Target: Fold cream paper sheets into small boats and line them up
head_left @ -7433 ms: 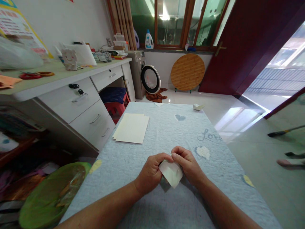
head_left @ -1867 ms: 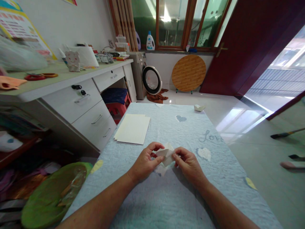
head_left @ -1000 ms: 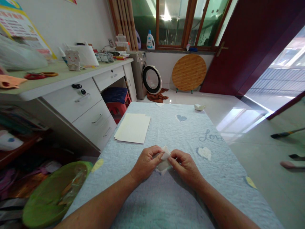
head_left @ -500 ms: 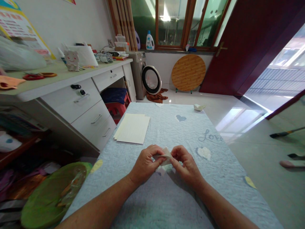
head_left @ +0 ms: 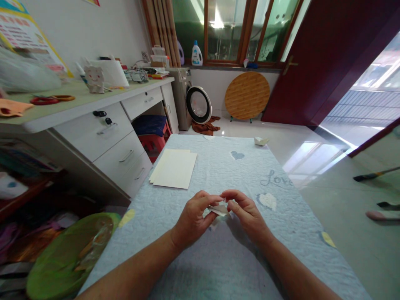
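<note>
A small folded piece of white paper (head_left: 219,208) is held just above the pale blue quilted tablecloth (head_left: 218,175). My left hand (head_left: 196,216) pinches its left side, fingers curled shut. On its right side my right hand (head_left: 245,212) pinches the paper with thumb and forefinger. The paper lies nearly edge-on, so most of it is hidden between my fingers. A stack of cream paper sheets (head_left: 173,168) lies farther away on the table's left side. A small folded paper shape (head_left: 260,141) rests at the table's far right corner.
A white desk with drawers (head_left: 103,129) runs along the left. At lower left a green round basket (head_left: 67,254) sits beside the table. A washing machine (head_left: 190,100) and a round wooden tabletop (head_left: 247,94) stand at the far wall. Someone's foot (head_left: 381,215) shows at right.
The folded paper has been turned and flattened between my fingers, from a broad face to nearly edge-on. Both hands stayed at the table's near middle.
</note>
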`<state>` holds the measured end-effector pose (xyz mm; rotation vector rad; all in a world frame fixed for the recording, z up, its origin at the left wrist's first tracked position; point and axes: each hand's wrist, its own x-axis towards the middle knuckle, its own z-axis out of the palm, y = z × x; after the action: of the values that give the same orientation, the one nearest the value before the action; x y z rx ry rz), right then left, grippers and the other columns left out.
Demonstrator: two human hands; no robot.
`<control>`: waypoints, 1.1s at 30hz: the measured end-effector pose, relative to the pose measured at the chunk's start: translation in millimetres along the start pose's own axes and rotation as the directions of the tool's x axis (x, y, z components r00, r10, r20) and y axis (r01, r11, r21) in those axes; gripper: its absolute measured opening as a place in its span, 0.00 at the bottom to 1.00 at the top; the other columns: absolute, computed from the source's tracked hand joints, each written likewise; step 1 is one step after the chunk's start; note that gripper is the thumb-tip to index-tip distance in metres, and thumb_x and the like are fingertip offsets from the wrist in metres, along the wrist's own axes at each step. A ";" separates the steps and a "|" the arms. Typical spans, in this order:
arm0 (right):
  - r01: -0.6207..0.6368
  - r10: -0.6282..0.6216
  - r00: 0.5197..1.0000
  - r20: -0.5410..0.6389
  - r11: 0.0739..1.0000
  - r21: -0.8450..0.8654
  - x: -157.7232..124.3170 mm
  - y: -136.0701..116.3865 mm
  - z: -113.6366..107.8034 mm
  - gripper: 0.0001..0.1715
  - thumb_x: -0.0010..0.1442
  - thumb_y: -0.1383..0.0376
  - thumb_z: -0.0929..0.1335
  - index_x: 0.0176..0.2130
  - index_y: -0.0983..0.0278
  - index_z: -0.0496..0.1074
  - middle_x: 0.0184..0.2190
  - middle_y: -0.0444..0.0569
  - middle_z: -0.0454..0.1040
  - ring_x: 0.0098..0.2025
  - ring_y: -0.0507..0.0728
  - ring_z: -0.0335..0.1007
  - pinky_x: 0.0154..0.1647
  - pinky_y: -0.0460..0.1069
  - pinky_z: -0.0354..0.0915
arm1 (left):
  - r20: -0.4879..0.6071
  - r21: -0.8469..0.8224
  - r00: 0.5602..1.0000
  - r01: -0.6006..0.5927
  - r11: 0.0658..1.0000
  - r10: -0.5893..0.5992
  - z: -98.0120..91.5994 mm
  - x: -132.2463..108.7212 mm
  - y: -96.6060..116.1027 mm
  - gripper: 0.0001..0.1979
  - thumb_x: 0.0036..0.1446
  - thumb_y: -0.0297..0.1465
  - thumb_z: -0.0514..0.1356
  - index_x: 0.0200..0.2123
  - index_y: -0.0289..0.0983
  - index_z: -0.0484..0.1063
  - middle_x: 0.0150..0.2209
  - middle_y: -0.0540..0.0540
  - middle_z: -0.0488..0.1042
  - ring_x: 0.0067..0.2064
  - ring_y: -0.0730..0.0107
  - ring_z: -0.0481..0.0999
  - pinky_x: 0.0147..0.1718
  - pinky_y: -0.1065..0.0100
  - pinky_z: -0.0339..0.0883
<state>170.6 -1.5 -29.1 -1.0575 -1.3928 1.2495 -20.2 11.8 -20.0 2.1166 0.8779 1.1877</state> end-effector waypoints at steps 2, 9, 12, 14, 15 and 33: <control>0.015 -0.016 0.999 0.036 1.000 0.025 1.3 -1.4 0.1 0.11 0.63 0.56 0.67 0.40 0.60 0.74 0.39 0.47 0.73 0.36 0.54 0.68 0.38 0.48 0.65 | 0.021 0.019 0.999 -0.045 0.999 0.044 -0.4 0.3 0.0 0.10 0.56 0.21 0.62 0.40 0.40 0.74 0.34 0.49 0.75 0.39 0.67 0.72 0.40 0.67 0.67; 0.075 -0.075 0.991 0.114 0.997 0.004 2.2 -6.9 0.1 0.13 0.62 0.52 0.68 0.36 0.58 0.73 0.39 0.49 0.73 0.44 0.59 0.69 0.47 0.54 0.65 | 0.035 0.080 0.996 -0.087 0.993 0.085 -1.9 1.5 0.7 0.06 0.59 0.23 0.62 0.32 0.39 0.75 0.34 0.47 0.76 0.40 0.64 0.70 0.42 0.64 0.65; 0.088 -0.084 0.987 0.139 0.996 -0.020 2.1 -7.8 -0.8 0.15 0.62 0.51 0.67 0.37 0.58 0.73 0.39 0.49 0.72 0.44 0.59 0.68 0.49 0.55 0.64 | 0.054 0.079 0.993 -0.106 0.991 0.102 -1.9 0.2 -0.6 0.07 0.58 0.22 0.61 0.36 0.40 0.76 0.34 0.47 0.75 0.40 0.64 0.69 0.42 0.65 0.65; 0.095 -0.093 0.987 0.127 0.995 -0.007 2.1 -6.8 -1.4 0.14 0.62 0.51 0.68 0.34 0.59 0.72 0.39 0.49 0.71 0.45 0.59 0.67 0.50 0.55 0.63 | 0.070 0.077 0.992 -0.110 0.991 0.105 -1.9 -1.2 -1.7 0.10 0.58 0.21 0.61 0.38 0.40 0.77 0.35 0.47 0.75 0.41 0.64 0.68 0.41 0.65 0.64; 0.095 -0.095 0.988 0.121 0.995 0.005 2.0 -6.1 -1.7 0.14 0.62 0.52 0.68 0.33 0.59 0.71 0.39 0.48 0.70 0.44 0.59 0.67 0.50 0.54 0.63 | 0.075 0.076 0.992 -0.109 0.991 0.104 -1.9 -1.8 -2.1 0.10 0.58 0.20 0.60 0.38 0.40 0.77 0.35 0.47 0.74 0.41 0.64 0.68 0.41 0.65 0.64; 0.020 -0.016 0.998 0.068 0.998 -0.054 -0.9 6.0 1.0 0.10 0.63 0.56 0.67 0.42 0.58 0.69 0.37 0.46 0.69 0.39 0.56 0.66 0.41 0.51 0.65 | 0.175 0.081 0.983 -0.069 0.994 0.054 -2.5 -0.6 0.8 0.09 0.60 0.25 0.61 0.38 0.42 0.79 0.34 0.46 0.74 0.41 0.63 0.68 0.42 0.63 0.63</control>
<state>169.9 -1.9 -35.1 -1.0455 -1.4922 1.2505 -22.3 11.1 -18.6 2.2922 0.8034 0.9935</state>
